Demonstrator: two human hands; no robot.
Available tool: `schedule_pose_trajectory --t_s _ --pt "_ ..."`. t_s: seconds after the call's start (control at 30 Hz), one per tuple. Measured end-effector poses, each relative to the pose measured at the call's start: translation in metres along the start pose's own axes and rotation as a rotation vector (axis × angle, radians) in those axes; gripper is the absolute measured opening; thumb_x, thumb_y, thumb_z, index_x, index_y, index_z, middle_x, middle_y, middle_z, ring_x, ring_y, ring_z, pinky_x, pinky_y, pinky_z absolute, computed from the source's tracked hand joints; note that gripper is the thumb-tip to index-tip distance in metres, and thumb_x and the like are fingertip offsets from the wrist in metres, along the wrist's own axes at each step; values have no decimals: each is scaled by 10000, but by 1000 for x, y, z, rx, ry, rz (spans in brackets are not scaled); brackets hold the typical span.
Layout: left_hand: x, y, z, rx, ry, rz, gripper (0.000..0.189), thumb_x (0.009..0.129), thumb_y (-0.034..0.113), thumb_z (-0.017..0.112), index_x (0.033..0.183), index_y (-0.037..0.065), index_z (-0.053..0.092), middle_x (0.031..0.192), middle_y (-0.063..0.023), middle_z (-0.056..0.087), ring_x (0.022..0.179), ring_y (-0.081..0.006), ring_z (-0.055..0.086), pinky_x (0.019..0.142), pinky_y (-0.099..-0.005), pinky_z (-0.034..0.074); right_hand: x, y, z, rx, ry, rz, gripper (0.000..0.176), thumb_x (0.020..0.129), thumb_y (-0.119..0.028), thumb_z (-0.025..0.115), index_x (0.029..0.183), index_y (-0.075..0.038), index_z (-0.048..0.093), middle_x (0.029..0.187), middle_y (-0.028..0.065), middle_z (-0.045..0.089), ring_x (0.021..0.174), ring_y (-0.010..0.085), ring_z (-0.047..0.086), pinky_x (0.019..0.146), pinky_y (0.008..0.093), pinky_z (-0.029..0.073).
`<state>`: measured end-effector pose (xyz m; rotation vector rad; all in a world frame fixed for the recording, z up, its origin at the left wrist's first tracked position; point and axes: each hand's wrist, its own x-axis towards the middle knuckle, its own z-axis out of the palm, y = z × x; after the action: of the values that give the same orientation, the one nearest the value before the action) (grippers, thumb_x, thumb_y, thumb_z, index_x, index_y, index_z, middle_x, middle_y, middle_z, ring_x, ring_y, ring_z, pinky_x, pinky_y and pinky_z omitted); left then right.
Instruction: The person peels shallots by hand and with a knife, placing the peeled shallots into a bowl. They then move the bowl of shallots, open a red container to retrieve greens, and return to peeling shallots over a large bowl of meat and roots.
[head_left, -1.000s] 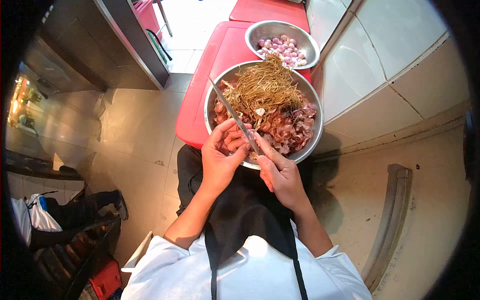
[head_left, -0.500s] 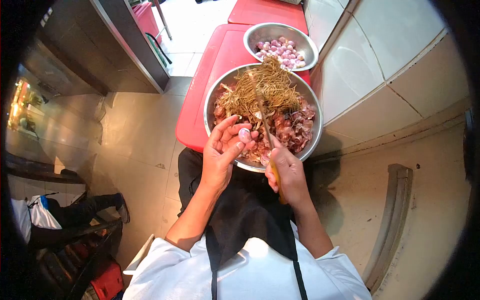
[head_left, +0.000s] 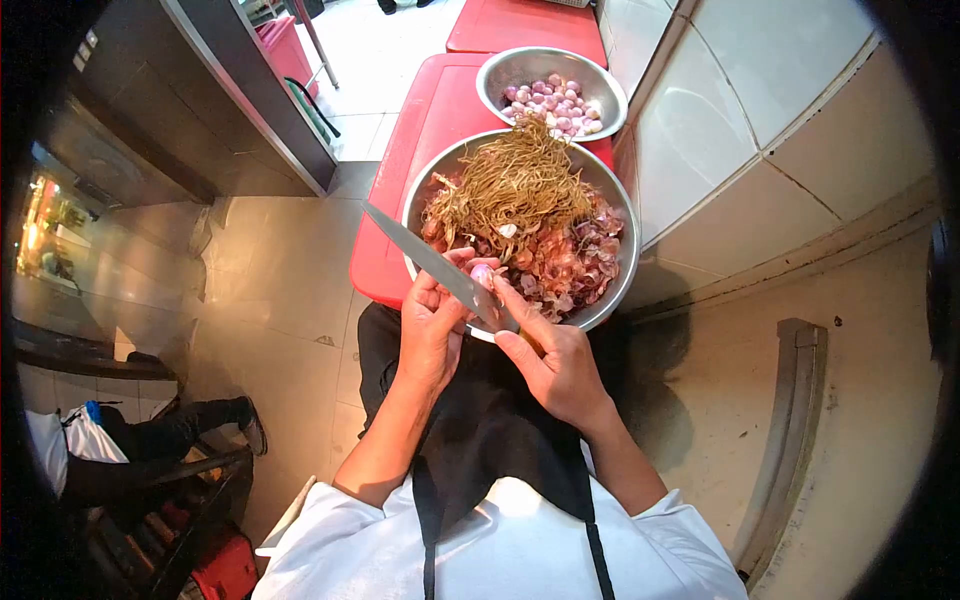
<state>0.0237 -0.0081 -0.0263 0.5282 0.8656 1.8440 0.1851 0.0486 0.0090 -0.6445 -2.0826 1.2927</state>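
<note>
Up at the top left, a pink bin (head_left: 284,52) is seen beyond a dark panel (head_left: 240,95), with the tiled floor (head_left: 272,290) brightly lit behind it. Down at the lower left, another person's dark-clad leg (head_left: 190,426) is stretched out, and below it a red object (head_left: 226,570) is partly hidden by dark framework. Over on the right, pale wall tiles (head_left: 700,110) are crossed by dark joints, and a long grey strip (head_left: 782,440) is shown below them.

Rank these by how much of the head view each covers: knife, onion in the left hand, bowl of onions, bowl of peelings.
1. bowl of peelings
2. bowl of onions, which sits farther off
3. knife, handle mostly hidden
4. onion in the left hand
</note>
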Motion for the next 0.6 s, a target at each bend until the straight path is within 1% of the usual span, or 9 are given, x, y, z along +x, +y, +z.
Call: schedule_pose_trajectory --t_s 0.1,0.17,0.2,0.27,0.3,0.4,0.47,0.57,0.6 --pt "-1 2 8 27 45 6 482 922 190 694 1316 -9 501 1284 -211 622 1063 -212 671 897 -329 575 -2 -6 -5 1 -39 63 533 959 -160 635 1459 -53 486 1307 199 626 1156 313 657 909 355 525" --pt "-2 2 5 13 19 -16 456 922 189 686 1293 -16 519 1258 -202 640 1055 -202 674 888 -321 575 -2 -9 -8 -12 -70 102 533 956 -155 637 1457 -50 487 1313 199 622 1158 320 654 910 359 526" --pt "-3 2 3 7 6 -28 443 922 189 681 1281 -20 528 1245 -198 649 1051 -198 675 883 -317 575 -1 -8 -7 -10 -44 57 532 956 -154 637 1457 -51 488 1307 198 626 1146 322 659 904 360 528" --pt "-5 2 -1 -3 17 -47 352 945 138 658 1243 -25 568 1200 -177 671 1040 -186 676 911 -311 556 -1 -5 -3 -5 6 -33 530 956 -151 636 1456 -54 490 1296 196 634 1124 326 669 892 363 532" --pt "-5 2 -3 -8 24 -56 308 956 112 646 1225 -28 588 1178 -166 682 1034 -180 676 925 -308 547 -1 -3 -2 -9 12 -38 530 956 -152 636 1456 -55 491 1286 195 640 1111 327 674 886 366 534" --pt "-6 -3 -4 -44 16 -25 293 959 103 638 1221 -23 599 1146 -142 698 999 -166 684 906 -290 550 -2 0 0 -33 30 -59 524 956 -149 635 1452 -54 496 1256 200 655 1078 326 689 864 367 539" --pt "-7 -3 -6 -13 -11 -11 290 957 92 635 1221 -24 602 1139 -138 700 994 -172 688 902 -296 557 0 1 -1 -68 42 -83 511 958 -139 627 1445 -48 504 1235 210 663 1060 321 699 846 360 541" --pt "-8 -2 -2 -6 -28 -28 287 950 75 632 1217 -26 604 1117 -136 705 994 -187 694 903 -311 568 -1 8 -4 15 62 -13 479 978 -140 606 1435 -30 515 1205 192 695 1009 273 726 817 335 538" --pt "-7 0 0 -11 -29 -36 286 948 69 630 1215 -27 603 1108 -136 706 996 -193 695 904 -316 571 -2 6 -5 147 54 157 472 985 -145 599 1434 -25 516 1200 179 702 996 252 723 812 326 535"
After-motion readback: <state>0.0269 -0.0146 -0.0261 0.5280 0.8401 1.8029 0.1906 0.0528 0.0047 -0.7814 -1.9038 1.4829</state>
